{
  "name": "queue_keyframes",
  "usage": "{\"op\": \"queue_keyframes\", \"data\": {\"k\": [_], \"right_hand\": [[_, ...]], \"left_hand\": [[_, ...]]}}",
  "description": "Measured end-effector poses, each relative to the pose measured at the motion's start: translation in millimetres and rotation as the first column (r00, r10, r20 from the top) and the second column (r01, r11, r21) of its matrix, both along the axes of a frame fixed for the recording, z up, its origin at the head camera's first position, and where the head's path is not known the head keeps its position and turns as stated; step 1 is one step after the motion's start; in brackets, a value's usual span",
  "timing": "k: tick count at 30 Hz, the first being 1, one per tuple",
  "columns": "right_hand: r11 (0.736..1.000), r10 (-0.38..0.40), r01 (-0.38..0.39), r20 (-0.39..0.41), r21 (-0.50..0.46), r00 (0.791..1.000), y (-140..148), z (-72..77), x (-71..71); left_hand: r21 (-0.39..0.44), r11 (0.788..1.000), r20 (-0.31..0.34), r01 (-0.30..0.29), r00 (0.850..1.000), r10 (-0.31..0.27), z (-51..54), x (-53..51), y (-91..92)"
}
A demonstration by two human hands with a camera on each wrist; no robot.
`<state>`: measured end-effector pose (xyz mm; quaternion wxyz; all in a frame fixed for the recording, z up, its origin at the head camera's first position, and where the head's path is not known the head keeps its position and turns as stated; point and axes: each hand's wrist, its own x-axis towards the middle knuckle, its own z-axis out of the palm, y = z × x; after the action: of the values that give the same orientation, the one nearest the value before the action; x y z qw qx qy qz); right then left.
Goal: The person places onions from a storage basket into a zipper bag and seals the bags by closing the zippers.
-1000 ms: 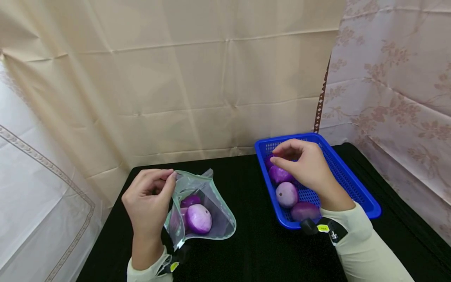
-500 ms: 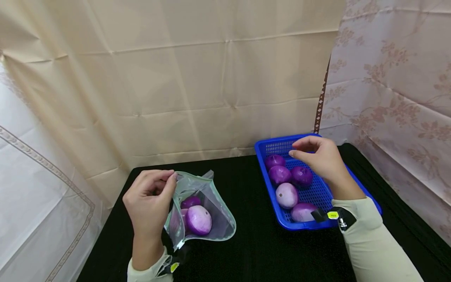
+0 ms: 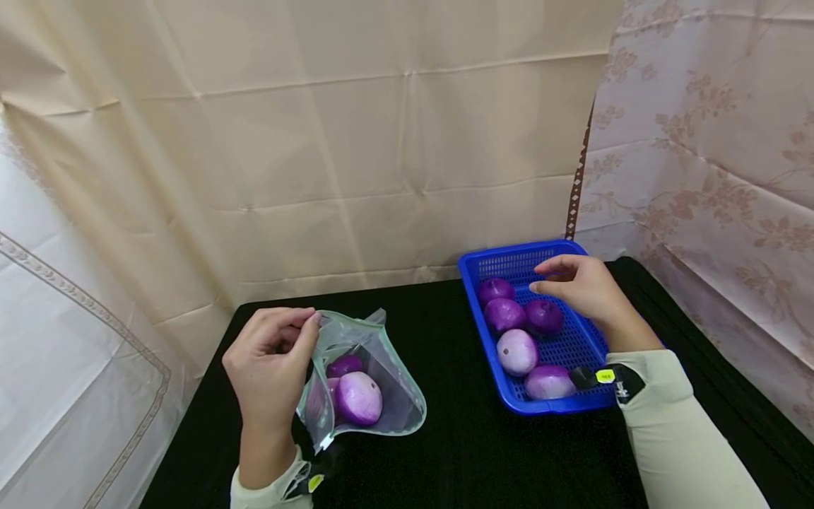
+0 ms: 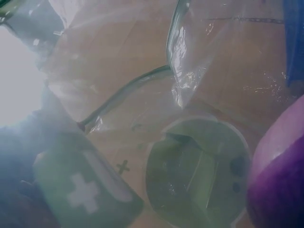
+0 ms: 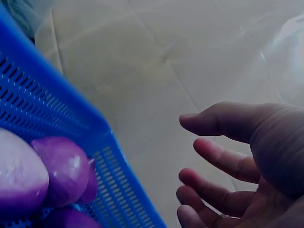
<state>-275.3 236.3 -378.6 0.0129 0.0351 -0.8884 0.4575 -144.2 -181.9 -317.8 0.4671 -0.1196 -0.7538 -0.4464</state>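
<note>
My left hand [image 3: 270, 360] pinches the upper left edge of a clear zip bag [image 3: 403, 392] between thumb and fingertips. The bag's mouth gapes, and a pale purple onion [image 3: 359, 398] lies in it with darker ones partly hidden behind. Through the bag's plastic, the left wrist view shows green printing and a purple onion [image 4: 280, 175] at the right. My right hand [image 3: 591, 293] hovers over the blue basket [image 3: 470, 297], holding nothing, its thumb and fingers apart. Several purple onions [image 3: 517, 352] sit along the basket's left and front. In the right wrist view, the hand's fingers [image 5: 223, 194] are slightly bent.
Black cloth [image 3: 458, 452] covers the table, with a strip between bag and basket. A beige curtain [image 3: 381, 177] hangs behind. Floral cloth [image 3: 718, 177] stands at the right, white cloth [image 3: 70, 339] at the left.
My right hand has moved right, away from the onions at the basket's left, then down slightly. A dark purple onion beneath it now shows. My left hand and the bag have stayed almost still.
</note>
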Motion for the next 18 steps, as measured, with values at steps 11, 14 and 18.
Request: {"op": "queue_keyframes", "data": {"k": [11, 14, 18], "right_hand": [[0.999, 0.042, -0.040, 0.107, -0.023, 0.993, 9, -22.6, -13.1], [0.998, 0.060, -0.057, 0.145, -0.021, 0.988, 12, -27.6, -15.3], [0.997, 0.074, -0.076, 0.174, 0.003, 0.982, 20, -33.9, -14.4]], "left_hand": [[-0.010, 1.000, 0.014, -0.012, 1.000, 0.012, -4.4, -2.2, -6.4], [-0.008, 1.000, 0.006, -0.005, 1.000, 0.005, -6.5, -4.0, -6.9], [-0.005, 1.000, -0.001, 0.012, 1.000, -0.012, -8.9, -5.4, -4.1]]}}
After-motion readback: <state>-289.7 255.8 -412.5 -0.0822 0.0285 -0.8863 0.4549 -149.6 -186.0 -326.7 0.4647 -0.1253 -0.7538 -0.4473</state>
